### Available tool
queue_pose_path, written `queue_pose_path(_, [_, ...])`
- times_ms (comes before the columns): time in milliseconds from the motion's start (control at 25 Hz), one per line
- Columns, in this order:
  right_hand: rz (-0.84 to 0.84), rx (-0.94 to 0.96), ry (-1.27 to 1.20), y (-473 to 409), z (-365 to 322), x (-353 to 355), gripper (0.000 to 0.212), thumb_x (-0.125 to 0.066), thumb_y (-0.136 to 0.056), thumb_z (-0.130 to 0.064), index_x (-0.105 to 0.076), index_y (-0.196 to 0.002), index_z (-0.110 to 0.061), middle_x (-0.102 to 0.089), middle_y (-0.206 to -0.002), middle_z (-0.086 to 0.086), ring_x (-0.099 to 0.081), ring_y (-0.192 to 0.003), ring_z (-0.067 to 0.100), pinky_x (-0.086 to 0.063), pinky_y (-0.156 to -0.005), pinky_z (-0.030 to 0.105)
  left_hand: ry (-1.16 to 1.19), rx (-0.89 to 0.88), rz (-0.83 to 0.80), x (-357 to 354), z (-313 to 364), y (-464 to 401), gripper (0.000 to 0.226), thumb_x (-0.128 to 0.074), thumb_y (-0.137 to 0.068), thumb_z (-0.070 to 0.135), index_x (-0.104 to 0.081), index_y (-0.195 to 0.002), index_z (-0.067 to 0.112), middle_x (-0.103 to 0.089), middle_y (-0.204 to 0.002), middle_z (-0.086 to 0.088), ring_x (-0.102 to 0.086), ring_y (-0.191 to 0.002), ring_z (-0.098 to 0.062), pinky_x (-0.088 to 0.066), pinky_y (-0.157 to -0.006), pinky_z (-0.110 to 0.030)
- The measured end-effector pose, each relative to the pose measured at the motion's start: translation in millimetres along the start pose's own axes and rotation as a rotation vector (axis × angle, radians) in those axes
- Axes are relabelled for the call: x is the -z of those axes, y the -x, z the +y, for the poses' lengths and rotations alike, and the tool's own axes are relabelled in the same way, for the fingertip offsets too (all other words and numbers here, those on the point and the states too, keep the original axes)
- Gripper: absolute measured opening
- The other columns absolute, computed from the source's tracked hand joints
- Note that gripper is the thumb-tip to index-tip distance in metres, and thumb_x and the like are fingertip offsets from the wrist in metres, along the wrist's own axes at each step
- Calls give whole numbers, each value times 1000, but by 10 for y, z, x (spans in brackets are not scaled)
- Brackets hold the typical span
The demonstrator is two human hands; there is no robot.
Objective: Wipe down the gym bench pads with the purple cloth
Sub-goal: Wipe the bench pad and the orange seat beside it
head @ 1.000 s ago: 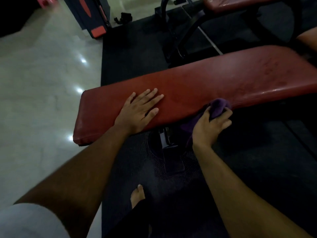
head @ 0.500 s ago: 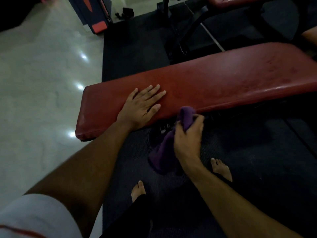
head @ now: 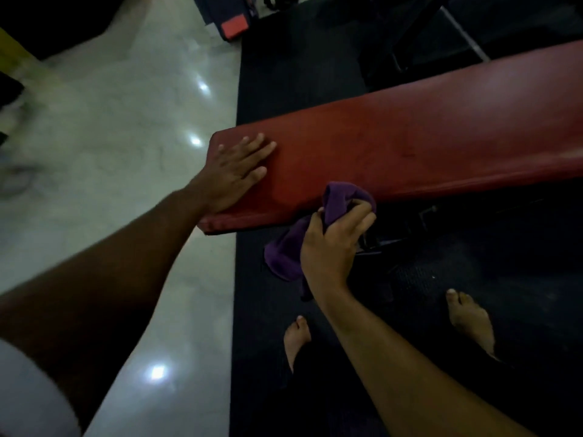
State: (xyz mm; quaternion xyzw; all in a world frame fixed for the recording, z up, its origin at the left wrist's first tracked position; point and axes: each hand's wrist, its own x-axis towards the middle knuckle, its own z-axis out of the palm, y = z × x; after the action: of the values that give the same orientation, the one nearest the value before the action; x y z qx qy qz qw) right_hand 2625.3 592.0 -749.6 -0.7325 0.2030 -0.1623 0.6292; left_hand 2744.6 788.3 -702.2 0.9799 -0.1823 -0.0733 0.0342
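A long red bench pad (head: 410,143) runs from the middle of the view to the right edge. My left hand (head: 235,173) lies flat on its left end with the fingers spread. My right hand (head: 334,244) grips a bunched purple cloth (head: 342,198) against the pad's near side edge, just right of the left hand. The rest of the purple cloth hangs down below that hand, over the dark mat.
The bench stands on a black rubber mat (head: 473,294) bordering a pale glossy floor (head: 126,137) on the left. My bare feet (head: 470,320) stand on the mat in front of the bench. Dark machine frames (head: 410,33) and a red-and-blue object (head: 235,26) sit beyond.
My left hand has slid along the pad to its left end. My right hand with the cloth has worked leftward along the near edge of the pad.
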Motion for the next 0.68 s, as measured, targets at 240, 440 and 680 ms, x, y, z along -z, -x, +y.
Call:
queue_pose_path(240, [-223, 42, 102, 351, 36, -402, 56, -61, -88, -18, -25, -131, -13, -29, -142, 23, -49, -116, 40, -48, -96, 51, 41, 17, 56, -178, -156, 48, 59, -10, -103, 64, -6, -160, 49, 1, -171, 16, 7, -156, -4, 3, -127, -48])
queue_pose_path(440, [-325, 17, -89, 338, -8, 0, 36, -62, -84, -7, -41, -100, -31, -48, -112, 6, -53, -89, 16, -49, -78, 29, 62, 15, 89, -210, -178, 95, 57, -12, -104, 64, -9, -159, 51, -2, -170, 18, 4, -156, -2, -1, -128, -49])
queue_pose_path(680, [290, -29, -77, -487, 21, 631, 30, -55, -88, -5, -39, -112, -14, -41, -118, 9, -51, -97, 18, -46, -88, 28, 75, 16, 124, -221, -191, 99, 57, -12, -103, 64, -10, -159, 52, -5, -170, 19, 0, -156, -2, -2, -128, -48])
